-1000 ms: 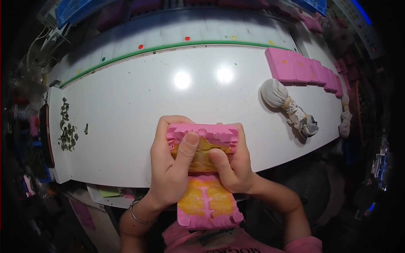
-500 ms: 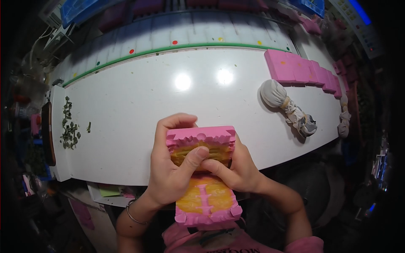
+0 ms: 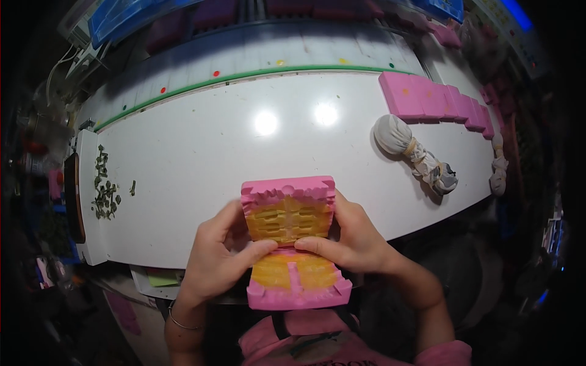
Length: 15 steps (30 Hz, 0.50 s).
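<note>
Both my hands hold a pink two-part mould (image 3: 292,243) opened like a book at the near edge of the white table (image 3: 244,152). Its inner faces are yellow-orange with ribbed cavities. My left hand (image 3: 217,259) grips the left side, with its thumb across the fold between the halves. On the right side is my right hand (image 3: 357,241), thumb also pressed at the fold. The upper half stands over the table edge; the lower half tilts toward my body.
A row of pink blocks (image 3: 430,97) lies at the far right of the table. A white cloth bundle (image 3: 415,152) tied with cord lies beside them. Several small green bits (image 3: 104,189) are scattered at the left end. Blue trays (image 3: 122,18) sit beyond the green strip.
The mould's two halves have swung further apart, showing more of the yellow inside. Both thumbs slid to the fold between the halves.
</note>
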Each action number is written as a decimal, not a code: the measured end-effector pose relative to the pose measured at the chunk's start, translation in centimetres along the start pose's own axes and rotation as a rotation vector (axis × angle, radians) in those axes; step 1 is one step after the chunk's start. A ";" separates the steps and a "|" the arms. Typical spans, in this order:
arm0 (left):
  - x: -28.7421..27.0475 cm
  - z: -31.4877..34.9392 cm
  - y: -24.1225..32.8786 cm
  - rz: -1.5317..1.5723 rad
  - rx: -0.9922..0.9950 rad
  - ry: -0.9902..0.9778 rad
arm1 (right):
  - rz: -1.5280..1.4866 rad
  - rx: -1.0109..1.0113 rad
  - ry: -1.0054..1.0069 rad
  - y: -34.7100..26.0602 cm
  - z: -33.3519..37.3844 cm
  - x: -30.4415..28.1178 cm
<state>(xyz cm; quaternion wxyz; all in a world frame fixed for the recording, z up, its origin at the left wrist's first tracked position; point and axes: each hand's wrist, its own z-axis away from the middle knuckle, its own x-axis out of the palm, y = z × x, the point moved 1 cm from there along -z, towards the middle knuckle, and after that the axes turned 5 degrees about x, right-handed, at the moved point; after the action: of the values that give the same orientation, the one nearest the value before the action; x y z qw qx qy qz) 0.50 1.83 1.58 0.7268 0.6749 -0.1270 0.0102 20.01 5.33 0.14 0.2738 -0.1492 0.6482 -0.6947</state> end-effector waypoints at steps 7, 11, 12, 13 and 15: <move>0.0 -0.3 -0.1 -0.169 -0.063 -0.022 | -0.011 0.043 0.047 -0.3 0.0 0.4; 0.2 -0.1 -0.3 -0.105 -0.049 0.023 | -0.500 -0.055 -0.029 0.7 0.2 -0.5; 0.2 -0.1 -0.3 -0.075 -0.064 0.066 | -0.524 -0.029 -0.005 0.6 0.4 -1.1; 0.0 -0.1 -0.1 -0.126 -0.091 0.043 | -0.418 -0.064 0.013 1.1 0.6 -1.5; 0.3 -0.1 0.3 -0.179 -0.078 0.010 | -0.311 -0.095 0.036 1.4 0.7 -1.7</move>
<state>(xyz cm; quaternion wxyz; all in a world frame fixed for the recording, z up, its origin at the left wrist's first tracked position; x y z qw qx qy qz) 0.74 1.94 1.91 0.7513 0.6546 -0.0629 -0.0562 22.02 5.75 -0.88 0.1438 -0.2480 0.6544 -0.6997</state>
